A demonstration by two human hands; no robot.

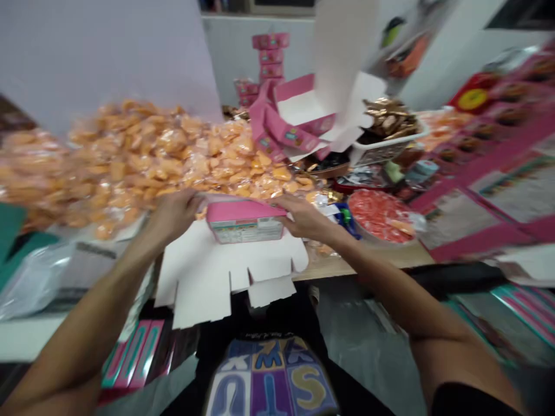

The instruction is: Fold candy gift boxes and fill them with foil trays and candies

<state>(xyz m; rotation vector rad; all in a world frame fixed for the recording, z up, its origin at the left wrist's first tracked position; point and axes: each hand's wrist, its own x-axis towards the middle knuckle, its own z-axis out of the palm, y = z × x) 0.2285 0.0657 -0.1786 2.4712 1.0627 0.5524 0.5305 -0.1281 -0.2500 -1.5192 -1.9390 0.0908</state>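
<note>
A pink cardboard box [247,221], partly folded, with a printed label panel facing me, is held between my two hands. My left hand [177,214] grips its left end, fingers closed on the card edge. At the right end my right hand [299,214] pinches the pink edge. Beneath the box, flat white card [199,283] with slots and tabs overhangs the table's front edge. The inside of the box is hidden from view.
Orange wrapped pieces [143,156] are heaped behind and left. Folded pink cartons [286,124] lie beyond. To the right are a bowl of red packets [379,214], a white basket of gold packets [390,136] and tall pink packaging [511,173].
</note>
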